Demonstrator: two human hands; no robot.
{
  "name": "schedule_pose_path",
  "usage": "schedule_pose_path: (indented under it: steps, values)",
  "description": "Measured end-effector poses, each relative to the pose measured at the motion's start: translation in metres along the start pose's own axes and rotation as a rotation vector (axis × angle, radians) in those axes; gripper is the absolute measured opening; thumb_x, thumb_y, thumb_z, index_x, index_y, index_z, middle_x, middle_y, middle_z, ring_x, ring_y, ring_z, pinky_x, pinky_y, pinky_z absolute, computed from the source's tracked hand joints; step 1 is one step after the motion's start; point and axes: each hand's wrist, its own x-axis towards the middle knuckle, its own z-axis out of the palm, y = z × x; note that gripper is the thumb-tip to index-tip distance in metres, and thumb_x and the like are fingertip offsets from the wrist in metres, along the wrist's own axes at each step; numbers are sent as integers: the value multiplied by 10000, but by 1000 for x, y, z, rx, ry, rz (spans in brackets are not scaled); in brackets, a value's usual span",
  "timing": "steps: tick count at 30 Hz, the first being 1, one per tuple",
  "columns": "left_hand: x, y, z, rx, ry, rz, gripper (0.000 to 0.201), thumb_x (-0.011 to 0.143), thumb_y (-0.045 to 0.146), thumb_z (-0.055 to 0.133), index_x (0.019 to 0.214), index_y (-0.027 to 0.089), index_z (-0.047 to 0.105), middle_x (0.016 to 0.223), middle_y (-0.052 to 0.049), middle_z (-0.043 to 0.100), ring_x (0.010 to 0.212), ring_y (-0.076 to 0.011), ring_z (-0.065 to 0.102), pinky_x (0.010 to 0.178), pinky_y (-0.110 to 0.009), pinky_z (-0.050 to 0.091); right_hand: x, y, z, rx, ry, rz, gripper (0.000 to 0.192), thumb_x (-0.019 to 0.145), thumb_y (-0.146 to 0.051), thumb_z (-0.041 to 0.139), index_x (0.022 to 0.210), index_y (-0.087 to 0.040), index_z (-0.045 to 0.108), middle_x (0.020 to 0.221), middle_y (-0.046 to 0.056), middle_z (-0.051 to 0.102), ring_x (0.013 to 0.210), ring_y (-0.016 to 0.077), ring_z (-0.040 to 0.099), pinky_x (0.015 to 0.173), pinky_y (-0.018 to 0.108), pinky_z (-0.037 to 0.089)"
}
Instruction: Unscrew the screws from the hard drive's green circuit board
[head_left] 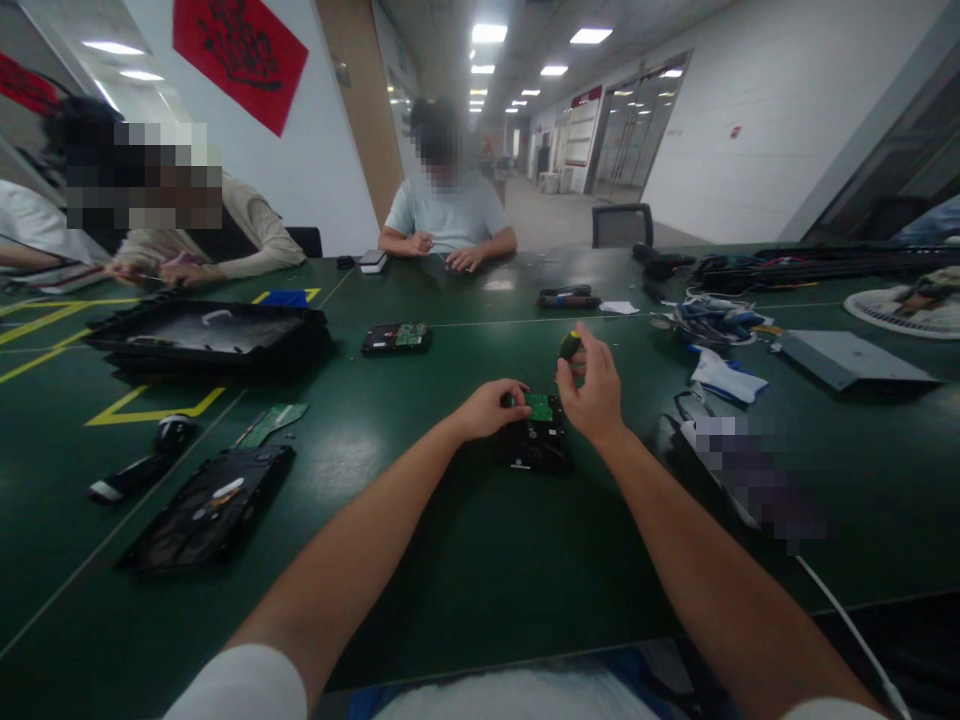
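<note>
Hard drive (537,445), black, flat on the green table (465,560), just ahead of both forearms near the middle of the view. Green circuit board (538,406) on its far end, partly covered by fingers. Left hand (491,407) pinching the board's left edge, thumb and forefinger closed on it; contact point itself hard to make out. Right hand (594,390) curled around a screwdriver (568,346) with a black-and-yellow handle, only the handle top showing above the fingers; shaft and tip hidden behind the hand, so no telling whether the tip meets the board.

To the left, an opened drive casing (208,505) lying flat, a loose green board (271,420) just beyond it, and a large black tray (210,335) farther back. Another small drive (396,338) well beyond the hands. To the right, a tangle of cables (712,318), a grey flat panel (851,358), and a blurred-out patch hiding whatever lies beside the right forearm. Two more people seated at the far edge, hands on the table, work too small to read. White cord (847,625) cut off at the lower right corner.
</note>
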Motion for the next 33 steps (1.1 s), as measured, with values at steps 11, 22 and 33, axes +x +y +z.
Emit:
schedule_pose_path:
  steps: [11,22,33]
  values:
    - [-1,1,-1,-6,6,25,136,833,302,747,825,201,656,1308,-70,671,1154,-246,639,1078,-421,433,0,0,-1,-12,8,-20,637,951,-281,563,1548,-239,346,1235,149,563,889,223,647,757,430,642]
    - [-1,1,-1,8,1,19,133,840,302,742,835,197,661,1313,-71,666,1138,-245,640,1083,-425,428,0,0,0,-10,14,-8,641,925,-257,586,1530,-244,375,1218,137,571,881,224,653,742,421,637]
    - [0,-1,0,14,5,20,147,836,318,745,843,198,659,1309,-67,668,1128,-240,640,1066,-409,434,0,0,0,-16,18,-8,620,934,-270,567,1524,-231,379,1258,150,576,881,224,658,767,432,634]
